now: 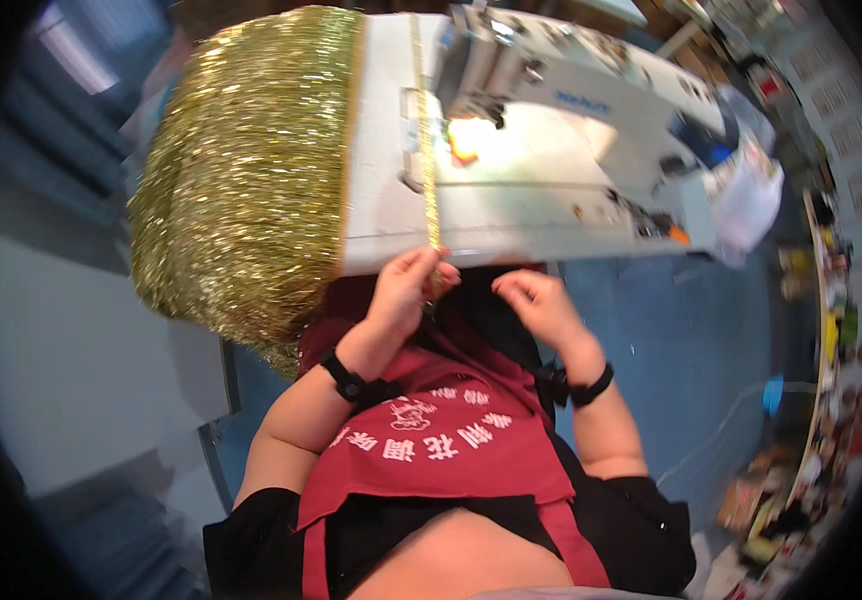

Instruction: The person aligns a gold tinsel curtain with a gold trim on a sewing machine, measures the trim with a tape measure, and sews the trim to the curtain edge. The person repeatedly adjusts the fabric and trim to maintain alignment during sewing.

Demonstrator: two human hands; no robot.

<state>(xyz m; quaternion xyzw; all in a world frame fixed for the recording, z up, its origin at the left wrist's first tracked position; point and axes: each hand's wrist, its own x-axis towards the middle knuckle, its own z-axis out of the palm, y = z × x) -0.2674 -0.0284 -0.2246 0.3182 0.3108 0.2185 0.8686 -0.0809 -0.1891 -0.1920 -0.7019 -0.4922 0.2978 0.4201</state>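
Note:
A narrow glittering gold trim strip runs from the far edge of the white sewing table down to its near edge. There my left hand pinches it between thumb and fingers, and a short end hangs below. My right hand is a little to the right, apart from the strip, its fingertips curled in against the thumb; whether anything small is between them I cannot make out. A white sewing machine stands on the table's right part, its lamp lighting the needle area beside the strip.
A large heap of gold tinsel fringe covers the table's left side and hangs over its front. A small orange piece is under the machine head. A white bag sits at the machine's right end. Cluttered shelving lines the far right.

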